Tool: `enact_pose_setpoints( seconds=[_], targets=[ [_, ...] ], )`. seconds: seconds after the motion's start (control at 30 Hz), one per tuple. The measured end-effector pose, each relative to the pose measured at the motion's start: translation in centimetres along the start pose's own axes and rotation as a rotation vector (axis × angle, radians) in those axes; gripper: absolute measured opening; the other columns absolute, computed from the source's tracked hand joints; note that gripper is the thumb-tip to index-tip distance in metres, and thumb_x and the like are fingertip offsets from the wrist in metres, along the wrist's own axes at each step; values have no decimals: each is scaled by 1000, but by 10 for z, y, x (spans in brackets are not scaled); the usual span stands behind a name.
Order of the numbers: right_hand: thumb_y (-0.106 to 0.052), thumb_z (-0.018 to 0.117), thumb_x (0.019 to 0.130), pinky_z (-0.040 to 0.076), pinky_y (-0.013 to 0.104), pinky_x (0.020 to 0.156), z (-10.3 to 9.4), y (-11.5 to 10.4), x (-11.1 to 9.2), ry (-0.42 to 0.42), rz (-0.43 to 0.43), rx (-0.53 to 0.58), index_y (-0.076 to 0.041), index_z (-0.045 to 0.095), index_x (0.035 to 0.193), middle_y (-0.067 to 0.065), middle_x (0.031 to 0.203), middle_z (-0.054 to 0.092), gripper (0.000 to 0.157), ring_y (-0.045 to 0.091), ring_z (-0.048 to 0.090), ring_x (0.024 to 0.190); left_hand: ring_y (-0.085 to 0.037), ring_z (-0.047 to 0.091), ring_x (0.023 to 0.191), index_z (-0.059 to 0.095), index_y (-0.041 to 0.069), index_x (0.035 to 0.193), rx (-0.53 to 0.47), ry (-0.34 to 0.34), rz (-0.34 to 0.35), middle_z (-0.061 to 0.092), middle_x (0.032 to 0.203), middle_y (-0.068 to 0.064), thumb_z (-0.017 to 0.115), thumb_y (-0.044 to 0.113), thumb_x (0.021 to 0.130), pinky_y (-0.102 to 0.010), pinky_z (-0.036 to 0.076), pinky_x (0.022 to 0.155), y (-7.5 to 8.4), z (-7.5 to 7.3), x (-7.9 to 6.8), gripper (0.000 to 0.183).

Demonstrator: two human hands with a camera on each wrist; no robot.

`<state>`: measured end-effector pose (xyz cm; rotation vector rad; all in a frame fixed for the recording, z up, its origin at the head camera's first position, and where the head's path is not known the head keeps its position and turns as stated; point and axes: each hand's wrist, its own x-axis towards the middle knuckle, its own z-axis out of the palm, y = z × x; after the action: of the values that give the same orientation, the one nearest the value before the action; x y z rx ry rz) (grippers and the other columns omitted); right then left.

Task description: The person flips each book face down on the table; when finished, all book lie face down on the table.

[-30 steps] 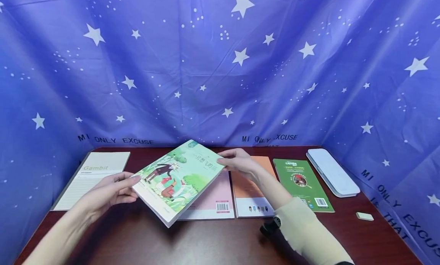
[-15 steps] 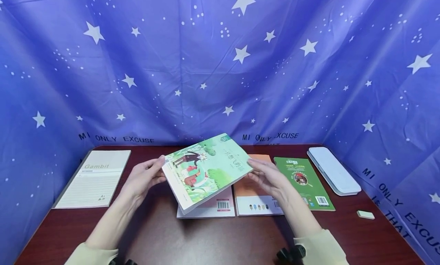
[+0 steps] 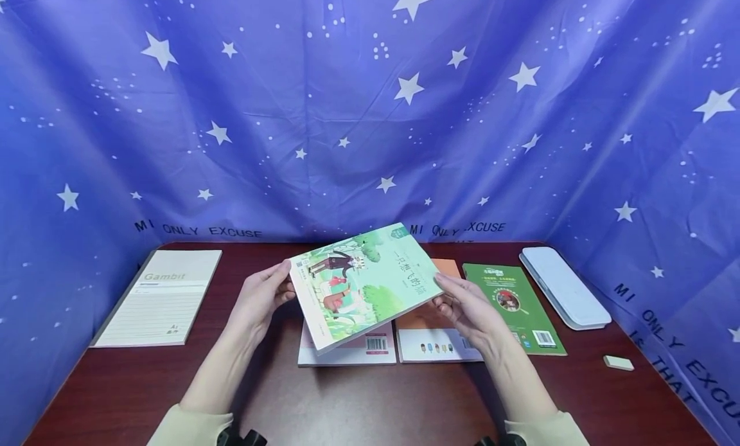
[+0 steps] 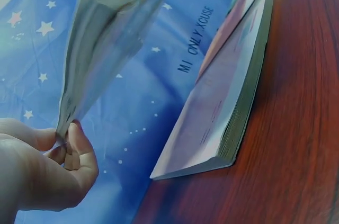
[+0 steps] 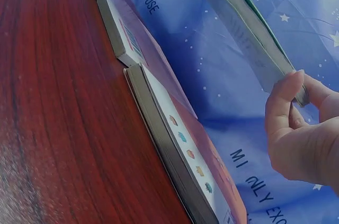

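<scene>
A light green illustrated book [image 3: 370, 282] is held above the table, tilted, its cover up in the head view. My left hand [image 3: 260, 301] pinches its left edge, thumb on the cover. At the opposite edge my right hand [image 3: 474, 308] grips it between thumb and fingers. Beneath it lies a pink book [image 3: 352, 351], partly hidden, and beside that an orange and white book [image 3: 436, 343]. In the left wrist view the left hand [image 4: 58, 171] squeezes the book's corner; in the right wrist view the right hand [image 5: 304, 123] holds the other corner.
A Gambit notebook [image 3: 162, 298] lies at the table's left. On the right are a green book [image 3: 514, 308], a white case [image 3: 565, 288] and a small eraser [image 3: 618, 362]. A blue star-patterned curtain [image 3: 324, 112] hangs behind the dark red table [image 3: 370, 407].
The green book has moved rightward, from beside the notebook to above the pink and orange books. Both hands have travelled right with it, keeping hold, and it has turned slightly.
</scene>
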<state>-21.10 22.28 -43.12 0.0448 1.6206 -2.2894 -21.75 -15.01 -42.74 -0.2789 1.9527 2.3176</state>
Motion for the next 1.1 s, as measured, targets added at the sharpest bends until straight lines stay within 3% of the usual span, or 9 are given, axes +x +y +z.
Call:
enact_pose_setpoints(
  seconds=[0.2,0.7,0.93,1.1],
  targets=[
    [-21,53,108,52,9,57,0,0,1,-13,-16,9,-18,75,103,-2,85,78,23,2,65,66,0,59,75,49,-9,144,35,-38,31,63,83,10,50,21,109,-14,55,73,3,-1,-6,46],
    [-18,53,108,55,12,59,2,-4,-3,-44,-78,-15,-14,72,108,1,88,79,20,5,69,67,-3,56,80,51,0,148,208,0,128,59,87,6,49,22,109,-16,54,72,9,2,-8,45],
    [-17,51,108,58,14,63,1,-5,-3,-68,-117,-10,-15,72,107,2,88,78,21,6,71,69,-3,54,67,58,1,142,209,-17,184,55,72,7,51,19,109,-16,53,65,15,3,-13,38],
    [-16,50,109,60,16,67,1,-6,-3,-97,-158,-26,-17,71,113,1,93,79,21,7,71,73,-3,55,67,58,1,141,197,-22,211,57,74,7,51,18,109,-17,54,65,18,3,-17,37]
  ],
)
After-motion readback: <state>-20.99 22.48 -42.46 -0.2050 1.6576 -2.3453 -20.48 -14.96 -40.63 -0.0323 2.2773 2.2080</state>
